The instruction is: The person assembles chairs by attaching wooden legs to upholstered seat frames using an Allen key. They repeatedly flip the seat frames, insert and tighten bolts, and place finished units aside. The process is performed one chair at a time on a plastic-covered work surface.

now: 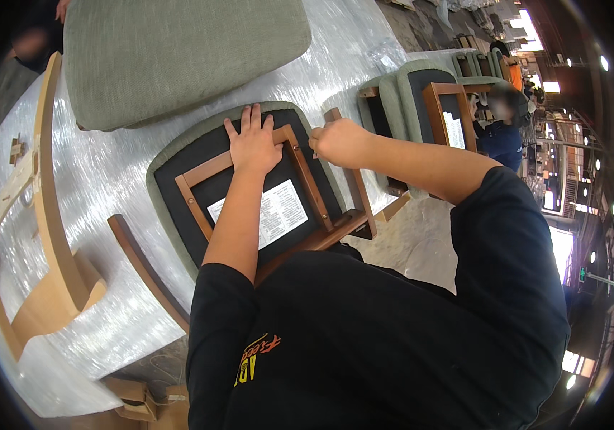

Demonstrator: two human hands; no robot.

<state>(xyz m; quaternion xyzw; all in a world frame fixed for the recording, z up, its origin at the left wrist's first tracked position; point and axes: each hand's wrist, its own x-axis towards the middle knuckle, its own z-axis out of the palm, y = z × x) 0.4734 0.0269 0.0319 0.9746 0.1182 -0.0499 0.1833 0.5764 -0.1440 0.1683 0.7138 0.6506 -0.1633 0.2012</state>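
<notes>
An upholstered chair seat point(158, 179) lies upside down before me, its black underside up and green-grey fabric round the edge. A brown wooden frame point(307, 175) is on it, with a white printed label point(278, 215) inside the frame. My left hand point(255, 147) rests on the underside and the frame's far corner, fingers spread. Just right of the seat, my right hand point(343, 143) is closed in front of a brown wooden chair leg point(357, 190). Whether it grips the leg or a small thing is hidden by the fingers.
A large grey-green cushion point(185, 57) lies beyond the seat on the plastic-wrapped table point(113, 179). Pale curved wooden parts point(56, 215) and a loose brown wooden piece point(148, 272) are at left. More upholstered seats point(400, 100) stand at right, near a person in dark clothing point(502, 140).
</notes>
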